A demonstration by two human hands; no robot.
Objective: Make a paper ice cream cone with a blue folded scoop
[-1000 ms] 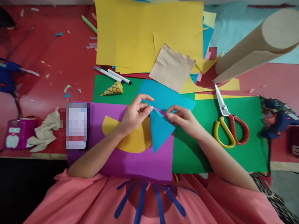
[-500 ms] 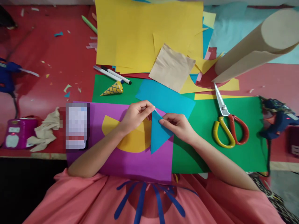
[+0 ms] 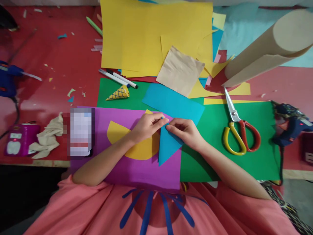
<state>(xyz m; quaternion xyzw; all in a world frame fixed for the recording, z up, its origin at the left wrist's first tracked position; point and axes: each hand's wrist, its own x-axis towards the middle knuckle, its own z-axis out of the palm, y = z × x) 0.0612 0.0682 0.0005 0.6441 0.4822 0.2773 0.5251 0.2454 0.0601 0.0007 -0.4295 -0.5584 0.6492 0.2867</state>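
A folded blue paper triangle [image 3: 168,147] hangs between my hands, its long point toward me. My left hand [image 3: 149,125] pinches its top corner between thumb and fingers. My right hand [image 3: 187,130] grips the upper right edge, close beside the left fingertips. Below lies a yellow paper piece with a curved edge [image 3: 140,147], partly covered by my left hand and forearm, on a purple sheet [image 3: 117,173]. Just beyond my hands, a larger blue sheet [image 3: 171,101] rests on green paper [image 3: 256,166].
Open scissors [image 3: 234,116] lie at right, near a glue gun [image 3: 290,129]. A phone [image 3: 80,132] is at left. Beyond are a small yellow cone [image 3: 119,93], pens [image 3: 124,80], yellow sheets [image 3: 139,36], brown paper [image 3: 179,71] and a large roll [image 3: 264,49].
My left hand has shifted slightly right and toward me, nearer my right fingertips. The blue triangle's lower point has moved slightly toward me. More yellow paper shows beyond my left hand.
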